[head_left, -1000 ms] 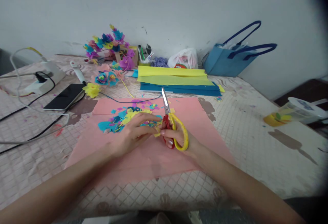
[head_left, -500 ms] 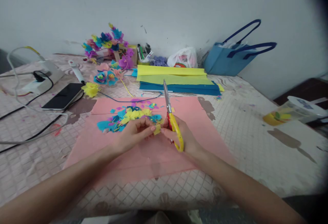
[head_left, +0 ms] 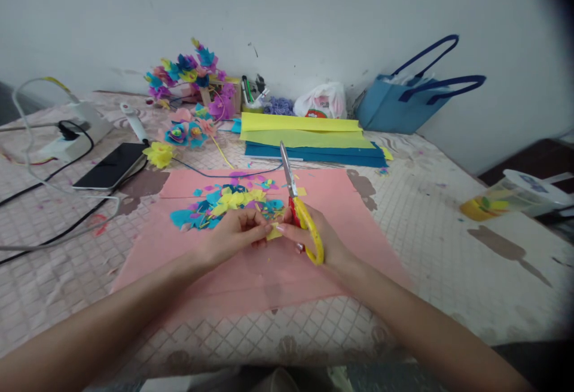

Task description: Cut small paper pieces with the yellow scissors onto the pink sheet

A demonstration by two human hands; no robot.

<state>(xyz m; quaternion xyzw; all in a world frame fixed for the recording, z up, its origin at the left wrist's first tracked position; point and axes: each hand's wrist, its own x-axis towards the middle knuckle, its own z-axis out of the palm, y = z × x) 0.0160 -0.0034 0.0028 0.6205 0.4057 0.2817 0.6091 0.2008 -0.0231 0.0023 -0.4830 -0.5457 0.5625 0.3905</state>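
A small piece of yellow paper [head_left: 273,233] is pinched between the fingertips of my left hand [head_left: 240,230], and the thumb of my right hand [head_left: 320,233] touches its other side. My right hand also holds scissors [head_left: 309,227] with yellow and red handles, their closed blades pointing up and away. Both hands are over a pink paper sheet [head_left: 287,284]. Beyond my left hand lies a heap of cut paper pieces [head_left: 233,201] in yellow, blue and purple. Another small yellow paper square [head_left: 302,191] rests just right of the blades.
Yellow and blue paper sheets [head_left: 305,132] lie behind the pink one. At left are paper flowers [head_left: 183,132], a phone [head_left: 110,167], a glue gun [head_left: 133,122] and a power strip [head_left: 85,135] with cables. A blue bag [head_left: 394,105] and plastic cup [head_left: 511,198] are at right.
My right thumb has shifted slightly left over the yellow paper piece. The scissors have tilted a little, their tip moving left. Otherwise the table looks the same.
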